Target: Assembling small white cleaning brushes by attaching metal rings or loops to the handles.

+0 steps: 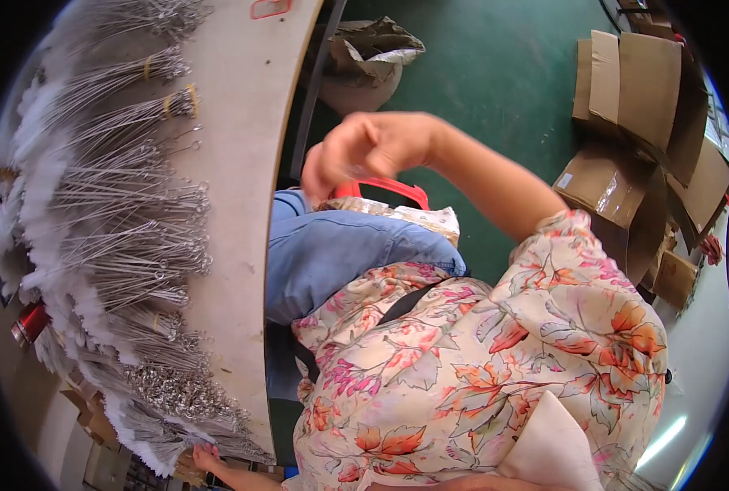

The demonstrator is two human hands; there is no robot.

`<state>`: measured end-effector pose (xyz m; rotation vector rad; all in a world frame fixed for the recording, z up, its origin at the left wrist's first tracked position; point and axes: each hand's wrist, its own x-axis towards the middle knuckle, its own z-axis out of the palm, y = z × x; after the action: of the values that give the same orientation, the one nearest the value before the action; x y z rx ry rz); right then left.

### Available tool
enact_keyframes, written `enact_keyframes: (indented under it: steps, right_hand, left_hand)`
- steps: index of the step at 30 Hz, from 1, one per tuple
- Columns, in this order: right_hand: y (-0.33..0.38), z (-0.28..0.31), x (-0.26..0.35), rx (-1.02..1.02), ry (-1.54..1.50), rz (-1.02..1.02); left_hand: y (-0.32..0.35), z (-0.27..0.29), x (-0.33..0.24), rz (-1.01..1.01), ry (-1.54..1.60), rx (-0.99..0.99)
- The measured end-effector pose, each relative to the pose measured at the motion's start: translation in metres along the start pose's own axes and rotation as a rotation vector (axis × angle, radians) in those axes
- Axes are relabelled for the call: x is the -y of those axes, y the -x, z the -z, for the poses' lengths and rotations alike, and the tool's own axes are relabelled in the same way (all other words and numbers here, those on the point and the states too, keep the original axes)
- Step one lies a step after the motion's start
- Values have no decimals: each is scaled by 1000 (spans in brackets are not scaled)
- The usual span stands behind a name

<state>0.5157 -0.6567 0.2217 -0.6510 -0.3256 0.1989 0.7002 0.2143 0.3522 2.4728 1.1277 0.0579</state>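
My right hand (371, 147) is raised in front of me, fingers curled into a loose fist with nothing visible in it. It hovers just above the red handle (385, 188) of a patterned bag (418, 217) that lies by my blue-trousered lap. My left hand (204, 457) reaches to the lower edge of the picture and touches the table's edge next to a bundle of white-tipped wire stems (164, 446); its grip is too small to make out. Several bundles of thin metal stems (127, 204) with loop ends and white fluffy tips cover the pale table (238, 147).
A heap of small metal rings (176, 391) lies on the table near my left hand. A red cylinder (29, 321) sits at the table's far side. On the green floor (495, 65) are an open brown sack (369, 61) and stacked cardboard boxes (643, 123).
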Motion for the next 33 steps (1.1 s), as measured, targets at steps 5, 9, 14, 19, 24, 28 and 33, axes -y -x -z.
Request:
enact_keyframes:
  steps: [5,9,14,19,24,28,33]
  right_hand:
    - [219,91,-217,-709,809,-1727]
    - [262,41,-256,-959,-225,-1214]
    - [130,29,-223,-682,-1,-1245]
    - [41,38,-246,-317,368,-1342]
    - [34,31,-248,-228,632,-1314]
    - [48,30,-240,-259,816,-1258]
    - [71,30,-226,-293,1032,-1209]
  left_hand:
    - [22,-1,-9,-42,134,23]
    - [32,14,4,-93,75,-30]
    - [59,-10,7,-174,180,16]
    - [116,-18,-23,-229,266,-37]
    - [126,-1,-39,-243,373,-95]
    - [103,-2,-60,-318,468,-85]
    - [64,-24,-113,-434,416,-19]
